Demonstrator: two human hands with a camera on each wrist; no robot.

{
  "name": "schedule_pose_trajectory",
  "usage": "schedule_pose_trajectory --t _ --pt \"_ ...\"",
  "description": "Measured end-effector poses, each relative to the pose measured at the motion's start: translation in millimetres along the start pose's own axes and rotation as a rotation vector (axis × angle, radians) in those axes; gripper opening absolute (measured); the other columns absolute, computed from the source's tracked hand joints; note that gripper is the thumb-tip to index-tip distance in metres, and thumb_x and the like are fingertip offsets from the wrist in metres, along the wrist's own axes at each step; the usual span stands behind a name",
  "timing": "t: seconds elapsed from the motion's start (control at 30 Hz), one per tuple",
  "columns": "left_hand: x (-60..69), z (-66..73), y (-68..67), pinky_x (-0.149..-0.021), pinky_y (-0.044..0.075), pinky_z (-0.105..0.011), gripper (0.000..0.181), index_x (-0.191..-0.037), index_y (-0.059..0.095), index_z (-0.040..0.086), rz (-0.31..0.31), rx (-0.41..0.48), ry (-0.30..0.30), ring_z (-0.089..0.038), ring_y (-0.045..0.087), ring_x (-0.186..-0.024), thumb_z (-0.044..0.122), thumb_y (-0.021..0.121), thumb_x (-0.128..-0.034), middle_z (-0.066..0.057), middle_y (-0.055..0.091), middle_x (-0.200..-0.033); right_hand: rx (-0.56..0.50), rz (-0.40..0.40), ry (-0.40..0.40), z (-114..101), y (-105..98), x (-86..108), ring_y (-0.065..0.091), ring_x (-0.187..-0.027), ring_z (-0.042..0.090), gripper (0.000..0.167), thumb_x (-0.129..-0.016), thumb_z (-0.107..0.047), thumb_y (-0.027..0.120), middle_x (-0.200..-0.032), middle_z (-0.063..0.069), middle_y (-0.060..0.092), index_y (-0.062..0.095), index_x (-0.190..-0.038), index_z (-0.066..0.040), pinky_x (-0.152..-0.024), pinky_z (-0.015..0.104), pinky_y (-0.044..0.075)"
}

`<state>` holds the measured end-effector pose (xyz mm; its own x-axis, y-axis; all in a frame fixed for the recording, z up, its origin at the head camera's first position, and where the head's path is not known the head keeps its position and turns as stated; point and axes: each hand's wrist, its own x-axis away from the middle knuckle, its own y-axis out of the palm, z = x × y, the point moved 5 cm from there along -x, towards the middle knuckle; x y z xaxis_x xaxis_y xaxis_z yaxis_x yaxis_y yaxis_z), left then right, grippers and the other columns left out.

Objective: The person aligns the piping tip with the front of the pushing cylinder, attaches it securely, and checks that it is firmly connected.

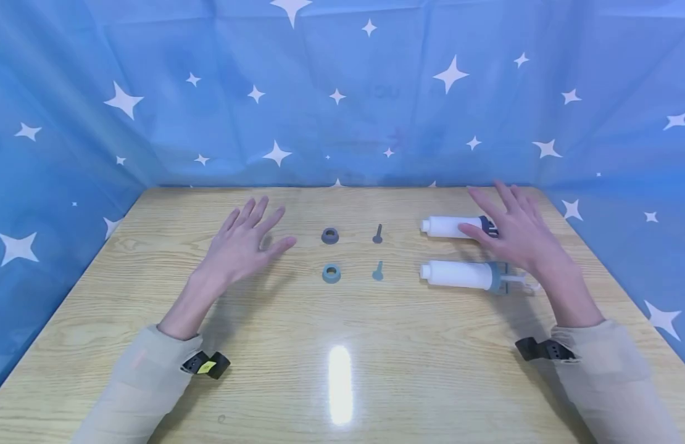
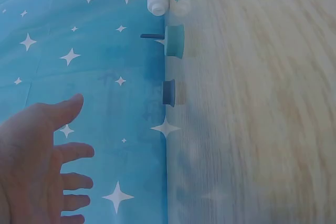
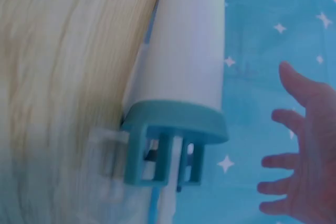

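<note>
The left hand (image 1: 239,246) is held above the table (image 1: 276,382) with its fingers stretched and apart, and its thumb points toward the two small rings, which are the nearest things to it. Of these, the dark ring (image 1: 324,238) lies farther from the person, and the teal ring (image 1: 331,279) lies nearer. To the right of them are two little pegs, a dark peg (image 1: 378,238) behind and a teal peg (image 1: 378,275) in front. Further to the right, two white tubes lie on their sides, with their narrow ends toward the pegs: the far tube (image 1: 448,226) has a dark collar, partly hidden by the right hand (image 1: 517,237), and the near tube (image 1: 459,274) has a teal collar with a rod behind it. The right hand also has its fingers spread; it hangs over the tubes, and its wrist view shows a gap between it and the teal-collared tube.
</note>
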<state>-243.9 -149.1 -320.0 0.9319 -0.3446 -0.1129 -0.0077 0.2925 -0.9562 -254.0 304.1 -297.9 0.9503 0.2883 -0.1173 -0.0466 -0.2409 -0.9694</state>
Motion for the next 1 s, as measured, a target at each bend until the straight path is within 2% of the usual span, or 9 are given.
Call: schedule_pose_trajectory --t 0.13,0.23,0.37,0.57,0.77,1.0 --pt "-0.4 0.1 1.2 -0.124 0.004 -0.054 0.078 -0.160 0.031 0.020 -0.003 0.031 0.002 -0.036 0.006 -0.154 0.068 0.040 -0.0996 -0.015 0.010 -0.167 -0.009 0.024 -0.028 -9.7 -2.4 0.5 -0.008 -0.149 0.051 0.075 -0.102 -0.057 0.049 -0.166 0.025 -0.003 0.016 -0.163 -0.028 -0.119 0.065 -0.006" --pt "-0.8 1.8 2.1 -0.124 0.005 -0.054 0.079 -0.160 0.030 0.020 -0.010 0.053 0.008 -0.038 0.007 -0.153 0.069 0.040 -0.0994 -0.016 0.012 -0.167 -0.010 0.036 -0.057 -16.2 -2.6 -0.2 -0.001 -0.149 0.052 0.075 -0.102 -0.056 0.050 -0.166 0.026 0.000 0.019 -0.163 -0.026 -0.120 0.064 -0.005" --pt "-0.9 5.9 3.6 -0.122 0.014 -0.059 0.078 -0.160 0.030 0.019 -0.014 0.066 0.027 -0.043 0.016 -0.151 0.067 0.042 -0.0998 -0.018 0.017 -0.165 -0.017 0.053 -0.108 -24.6 0.6 -1.9 0.012 -0.146 0.055 0.074 -0.101 -0.053 0.054 -0.164 0.028 0.008 0.026 -0.161 -0.021 -0.120 0.065 0.004" --pt "0.3 10.0 5.1 -0.113 0.028 -0.068 0.076 -0.160 0.030 0.022 -0.030 0.101 0.030 -0.043 0.028 -0.147 0.067 0.042 -0.0997 -0.020 0.026 -0.162 -0.042 0.051 -0.140 -36.8 7.3 -1.5 0.019 -0.146 0.053 0.071 -0.100 -0.050 0.058 -0.163 0.026 0.017 0.032 -0.160 -0.022 -0.114 0.071 0.019" --pt "0.1 17.1 9.2 -0.112 0.032 -0.066 0.071 -0.157 0.038 0.019 -0.015 0.155 0.072 -0.045 0.038 -0.141 0.060 0.049 -0.1005 -0.024 0.036 -0.156 -0.102 0.027 -0.161 -48.4 13.4 -1.3 0.022 -0.146 0.049 0.068 -0.101 -0.047 0.058 -0.162 0.023 0.023 0.033 -0.159 -0.022 -0.111 0.073 0.022" --pt "-1.9 29.7 18.1 -0.108 0.039 -0.064 0.072 -0.157 0.039 0.020 -0.060 0.197 0.090 -0.043 0.045 -0.136 0.062 0.050 -0.0995 -0.021 0.043 -0.152 -0.152 0.004 -0.192 -60.7 21.5 -1.6 0.026 -0.146 0.046 0.067 -0.101 -0.046 0.059 -0.160 0.019 0.031 0.035 -0.158 -0.018 -0.113 0.069 0.024"
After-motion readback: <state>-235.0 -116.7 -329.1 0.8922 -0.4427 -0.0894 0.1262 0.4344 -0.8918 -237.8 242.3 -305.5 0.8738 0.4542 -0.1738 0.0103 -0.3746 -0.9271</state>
